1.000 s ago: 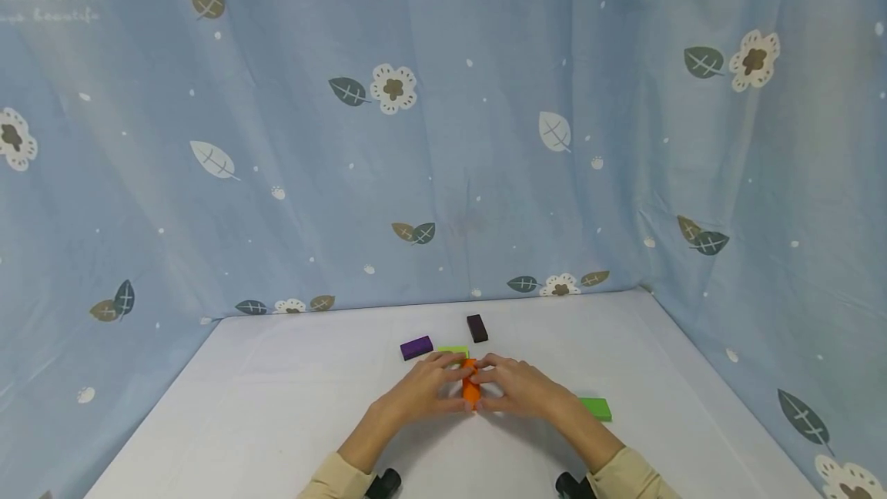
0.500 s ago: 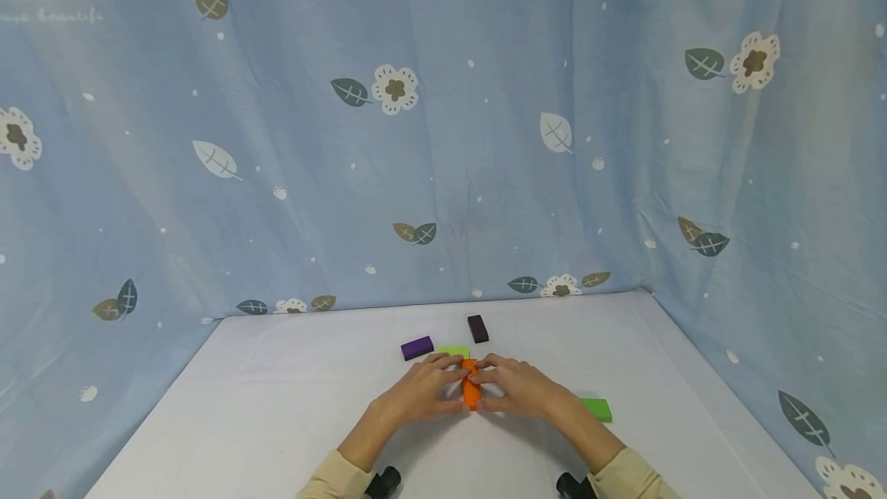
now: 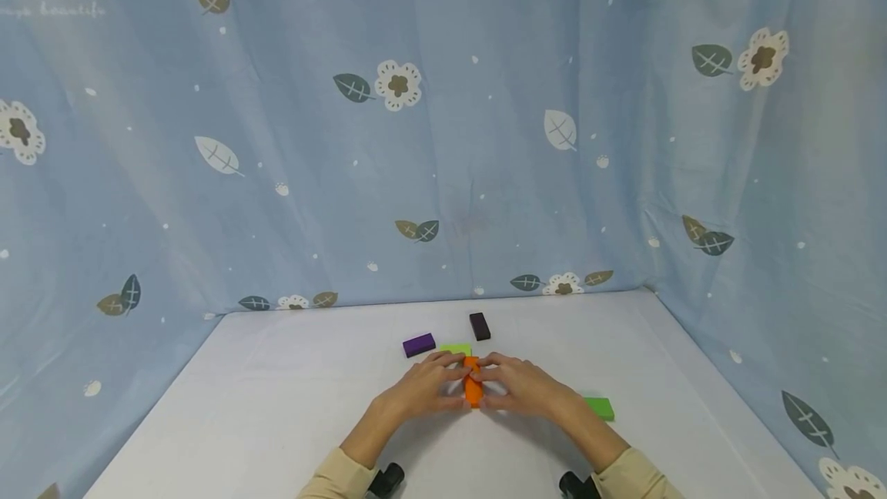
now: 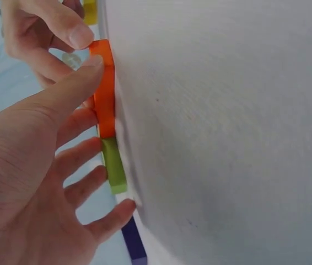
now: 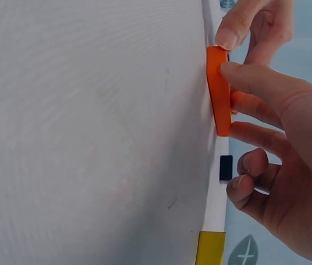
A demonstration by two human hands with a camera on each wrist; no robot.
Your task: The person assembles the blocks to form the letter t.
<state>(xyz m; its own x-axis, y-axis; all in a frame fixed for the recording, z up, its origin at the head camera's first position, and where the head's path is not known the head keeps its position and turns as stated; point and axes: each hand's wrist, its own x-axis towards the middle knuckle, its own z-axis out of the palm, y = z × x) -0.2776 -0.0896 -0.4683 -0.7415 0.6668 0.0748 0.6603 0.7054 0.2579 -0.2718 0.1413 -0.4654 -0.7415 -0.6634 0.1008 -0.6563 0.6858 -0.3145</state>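
Note:
An orange block (image 3: pixel 474 391) stands lengthwise on the white table between the two hands. My left hand (image 3: pixel 423 390) holds it from the left side with thumb and fingertips. From the right side, my right hand (image 3: pixel 524 389) pinches the same block (image 5: pixel 218 91) by its thumb and fingers. Both thumbs are at the near end. Just behind the left fingers lies a lime-green block (image 3: pixel 456 349), partly hidden; in the left wrist view that lime block (image 4: pixel 113 165) is close to the spread fingers. The right ring and little fingers are curled off the block.
A purple block (image 3: pixel 419 345) lies at the back left, and a black block (image 3: pixel 480 326) farther back near the middle. By the right forearm is a green block (image 3: pixel 599 408), partly covered. A blue printed curtain (image 3: pixel 443 137) hangs behind the white table (image 3: pixel 277 391).
Both hands stay on the orange block with barely any movement. The head view has shifted slightly; the other blocks keep their places.

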